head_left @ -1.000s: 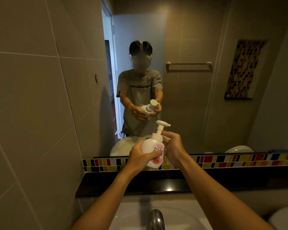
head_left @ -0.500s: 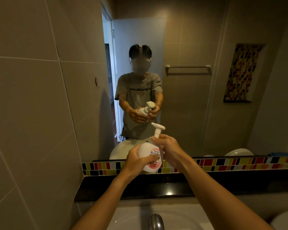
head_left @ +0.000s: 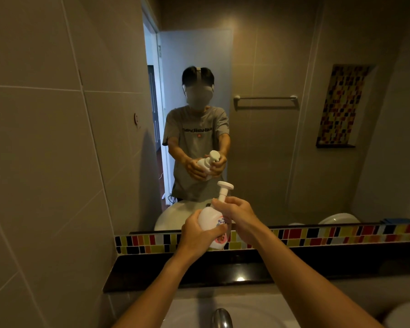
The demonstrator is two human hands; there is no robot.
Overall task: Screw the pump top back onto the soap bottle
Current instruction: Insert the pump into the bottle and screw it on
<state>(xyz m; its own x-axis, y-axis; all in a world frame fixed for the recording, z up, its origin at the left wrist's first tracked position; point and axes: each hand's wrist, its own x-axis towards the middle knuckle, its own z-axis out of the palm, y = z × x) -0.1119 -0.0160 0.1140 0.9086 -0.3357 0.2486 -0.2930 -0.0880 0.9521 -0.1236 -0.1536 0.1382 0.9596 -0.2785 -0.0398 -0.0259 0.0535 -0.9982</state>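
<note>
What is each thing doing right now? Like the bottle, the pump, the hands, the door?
Bottle: tilted, held off the counter.
Pump: on the bottle, up, not pressed.
Left hand: wrapped round the bottle.
Right hand: gripping the pump's collar.
Door: open, seen in the mirror.
Tap: no water visible.

Dim, warm light (wide-angle bending at edges).

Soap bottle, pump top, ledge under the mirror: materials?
Soap bottle: likely plastic, white, smooth, printed label.
Pump top: likely matte white plastic, moulded in one tone.
Ledge: polished black stone or similar; it mirrors a light spot.
</note>
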